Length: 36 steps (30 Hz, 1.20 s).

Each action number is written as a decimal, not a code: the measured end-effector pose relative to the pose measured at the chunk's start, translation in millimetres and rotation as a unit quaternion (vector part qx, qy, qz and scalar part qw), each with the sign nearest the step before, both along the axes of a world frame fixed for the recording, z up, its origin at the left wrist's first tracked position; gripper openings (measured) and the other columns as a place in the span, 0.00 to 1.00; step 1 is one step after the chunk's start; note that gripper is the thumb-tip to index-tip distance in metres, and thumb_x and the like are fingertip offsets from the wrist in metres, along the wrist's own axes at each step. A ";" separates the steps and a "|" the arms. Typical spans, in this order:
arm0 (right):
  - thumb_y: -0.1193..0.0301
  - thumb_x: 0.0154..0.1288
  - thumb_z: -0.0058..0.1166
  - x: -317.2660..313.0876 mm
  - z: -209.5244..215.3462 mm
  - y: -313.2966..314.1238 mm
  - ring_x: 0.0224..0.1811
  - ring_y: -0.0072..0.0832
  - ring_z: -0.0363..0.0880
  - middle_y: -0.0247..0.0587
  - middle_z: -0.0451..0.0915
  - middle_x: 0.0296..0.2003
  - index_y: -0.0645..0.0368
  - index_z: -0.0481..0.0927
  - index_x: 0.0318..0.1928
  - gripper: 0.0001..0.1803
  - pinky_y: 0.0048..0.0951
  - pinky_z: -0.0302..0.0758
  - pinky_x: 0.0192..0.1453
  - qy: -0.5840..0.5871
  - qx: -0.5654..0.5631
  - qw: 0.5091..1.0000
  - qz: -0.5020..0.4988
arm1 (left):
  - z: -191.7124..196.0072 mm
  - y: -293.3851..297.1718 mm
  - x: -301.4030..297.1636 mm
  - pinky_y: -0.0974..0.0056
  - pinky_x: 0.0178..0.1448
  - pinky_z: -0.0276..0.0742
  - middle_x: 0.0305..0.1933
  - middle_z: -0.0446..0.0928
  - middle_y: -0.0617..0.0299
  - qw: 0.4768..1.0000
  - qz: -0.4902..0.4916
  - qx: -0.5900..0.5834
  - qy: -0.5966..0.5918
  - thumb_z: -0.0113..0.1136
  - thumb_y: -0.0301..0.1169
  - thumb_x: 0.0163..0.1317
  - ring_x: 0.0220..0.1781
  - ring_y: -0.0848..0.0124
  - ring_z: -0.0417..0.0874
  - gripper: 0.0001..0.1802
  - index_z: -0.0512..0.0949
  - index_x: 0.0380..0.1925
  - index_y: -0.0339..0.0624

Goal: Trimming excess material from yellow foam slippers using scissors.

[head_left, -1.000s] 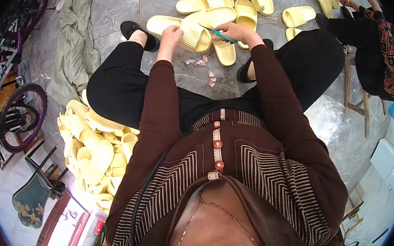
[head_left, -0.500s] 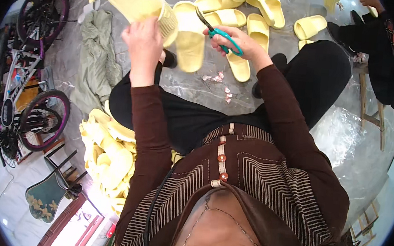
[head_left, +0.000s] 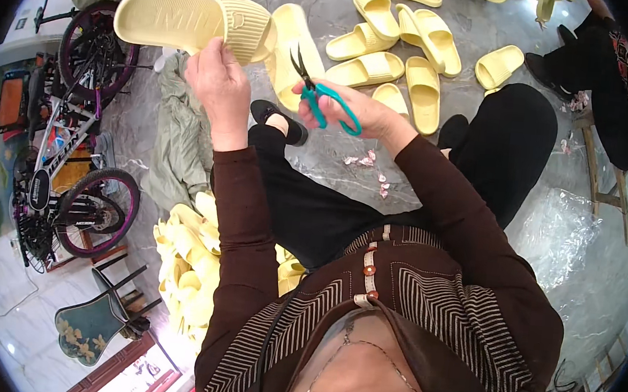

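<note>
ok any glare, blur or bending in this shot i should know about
Head view: fisheye bending and a dark rim; head view: yellow slipper pile partly washed out, glare on the crinkled shiny patch at right; head view: held slipper and teal-handled scissors look fairly sharp.

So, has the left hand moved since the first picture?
Yes: the left hand has moved leftward, away from the floor scraps and toward the cloth.

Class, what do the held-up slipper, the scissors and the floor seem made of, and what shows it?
Slipper: probably matte moulded foam or rubber, given its ribbed strap.
Scissors: pointed blades look like dark metal; smooth teal handles appear plastic.
Floor: shiny grey, reflective, perhaps polished tile or stone.
</note>
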State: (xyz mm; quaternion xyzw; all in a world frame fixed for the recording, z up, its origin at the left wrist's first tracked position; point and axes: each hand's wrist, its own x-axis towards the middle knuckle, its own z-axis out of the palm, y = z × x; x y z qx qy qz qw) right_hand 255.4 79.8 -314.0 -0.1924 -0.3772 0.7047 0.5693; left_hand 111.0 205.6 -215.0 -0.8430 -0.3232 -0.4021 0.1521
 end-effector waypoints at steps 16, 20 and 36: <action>0.46 0.60 0.47 -27.9 15.7 11.2 0.38 0.25 0.73 0.37 0.71 0.36 0.61 0.64 0.54 0.34 0.28 0.74 0.42 0.012 -0.061 0.998 -0.009 | -3.2 -12.3 11.7 0.62 0.36 0.72 0.29 0.75 0.53 0.981 0.025 -0.104 -0.163 0.55 0.27 0.57 0.32 0.62 0.77 0.09 0.76 0.36 0.35; 0.48 0.61 0.48 -37.3 13.4 13.5 0.33 0.24 0.73 0.36 0.72 0.33 0.62 0.65 0.53 0.32 0.25 0.73 0.37 0.033 -0.070 0.996 -0.037 | -1.7 -15.5 13.7 0.63 0.37 0.73 0.31 0.77 0.52 0.973 0.023 -0.126 -0.192 0.55 0.27 0.58 0.32 0.63 0.78 0.09 0.76 0.36 0.33; 0.63 0.58 0.57 76.4 18.9 37.0 0.22 0.17 0.72 0.35 0.75 0.27 0.63 0.70 0.44 0.20 0.17 0.68 0.22 -0.226 -0.002 0.880 -0.417 | -15.9 5.1 10.2 0.66 0.33 0.71 0.28 0.77 0.58 0.883 -0.079 -0.403 -0.226 0.52 0.26 0.57 0.26 0.71 0.75 0.08 0.75 0.34 0.32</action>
